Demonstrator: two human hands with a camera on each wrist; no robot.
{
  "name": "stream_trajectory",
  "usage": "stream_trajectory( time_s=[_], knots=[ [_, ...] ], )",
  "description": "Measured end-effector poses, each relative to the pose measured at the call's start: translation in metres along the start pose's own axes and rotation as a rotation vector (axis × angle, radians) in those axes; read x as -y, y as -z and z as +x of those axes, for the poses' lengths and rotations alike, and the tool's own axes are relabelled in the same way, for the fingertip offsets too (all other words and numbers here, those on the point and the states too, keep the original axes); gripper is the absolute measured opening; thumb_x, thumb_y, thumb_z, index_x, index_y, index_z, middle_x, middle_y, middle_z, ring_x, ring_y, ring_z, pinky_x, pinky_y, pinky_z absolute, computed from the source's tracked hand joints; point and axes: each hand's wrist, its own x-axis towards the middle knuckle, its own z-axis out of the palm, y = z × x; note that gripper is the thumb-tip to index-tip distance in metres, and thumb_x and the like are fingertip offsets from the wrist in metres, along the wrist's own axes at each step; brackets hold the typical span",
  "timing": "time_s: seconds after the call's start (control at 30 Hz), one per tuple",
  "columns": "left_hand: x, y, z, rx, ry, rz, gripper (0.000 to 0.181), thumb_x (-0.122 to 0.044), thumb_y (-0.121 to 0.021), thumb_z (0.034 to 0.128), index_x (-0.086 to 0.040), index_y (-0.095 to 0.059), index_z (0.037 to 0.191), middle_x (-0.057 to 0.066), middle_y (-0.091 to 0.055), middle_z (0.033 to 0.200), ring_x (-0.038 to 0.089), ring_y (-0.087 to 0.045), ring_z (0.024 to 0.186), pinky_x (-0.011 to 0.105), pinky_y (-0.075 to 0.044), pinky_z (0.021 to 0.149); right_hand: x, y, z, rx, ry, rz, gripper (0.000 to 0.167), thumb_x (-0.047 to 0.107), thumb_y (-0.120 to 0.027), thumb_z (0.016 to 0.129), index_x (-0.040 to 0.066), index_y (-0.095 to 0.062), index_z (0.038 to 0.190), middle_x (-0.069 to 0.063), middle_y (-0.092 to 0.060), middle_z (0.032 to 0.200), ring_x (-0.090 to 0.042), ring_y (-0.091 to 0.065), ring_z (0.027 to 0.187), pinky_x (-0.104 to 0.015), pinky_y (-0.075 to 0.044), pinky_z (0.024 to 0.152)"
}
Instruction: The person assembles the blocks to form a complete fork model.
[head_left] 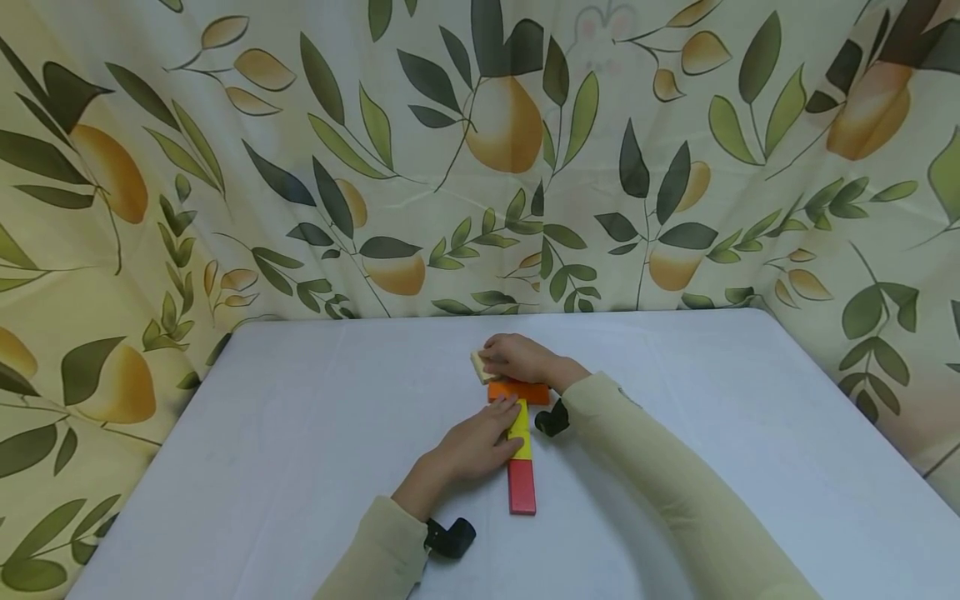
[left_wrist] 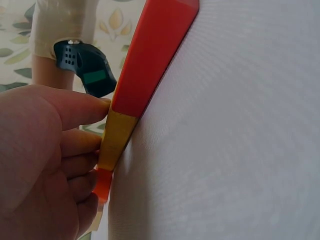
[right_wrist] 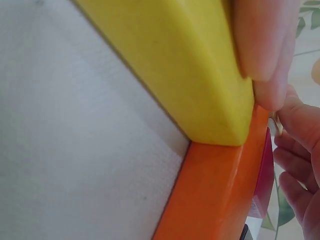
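Observation:
My left hand (head_left: 480, 437) rests with its fingers extended on a yellow block (head_left: 521, 429); in the left wrist view its fingertips touch the yellow block (left_wrist: 117, 140). A red block (head_left: 522, 487) adjoins the yellow one at the near end. Crosswise at the far end lies an orange block (head_left: 528, 393). Beyond it my right hand (head_left: 521, 358) pinches a pale cream block (head_left: 477, 367), which is partly hidden by the fingers. Behind the orange block (right_wrist: 210, 190), the right wrist view shows a magenta block (right_wrist: 263, 180) next to the right hand (right_wrist: 302, 150).
The blocks lie on a white-covered table (head_left: 337, 417). A curtain (head_left: 450, 208) printed with leaves and fruit hangs behind it. Black wrist cameras are on both arms, one of them (head_left: 553, 418) close to the orange block.

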Motion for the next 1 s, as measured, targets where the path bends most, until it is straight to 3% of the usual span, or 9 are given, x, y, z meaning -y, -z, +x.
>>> stream_trajectory(
  time_s=[0.4,1.0],
  knots=[
    [-0.0006,0.0002,0.0013,0.009,0.007,0.013,0.056,-0.034,-0.050,0.0938,-0.008,-0.035,0.142,0.000,-0.027,0.149,0.012,-0.017,0.136,0.034,-0.023,0.107,-0.0008,0.0007,-0.0010,-0.032,0.008,-0.010,0.028,0.016,-0.061,0.089,-0.001,-0.066,0.111,-0.016,-0.058,0.115,-0.028,-0.055,0.103,-0.040,-0.041,0.096],
    [-0.0002,-0.0002,0.0012,0.005,0.003,0.008,0.056,-0.034,-0.051,0.0936,-0.009,-0.035,0.142,0.000,-0.027,0.149,0.012,-0.018,0.136,0.034,-0.024,0.107,0.0013,0.0018,0.0003,0.010,-0.031,0.016,0.025,0.019,-0.062,0.089,0.002,-0.069,0.105,-0.015,-0.058,0.117,-0.028,-0.054,0.107,-0.042,-0.038,0.098]
  ],
)
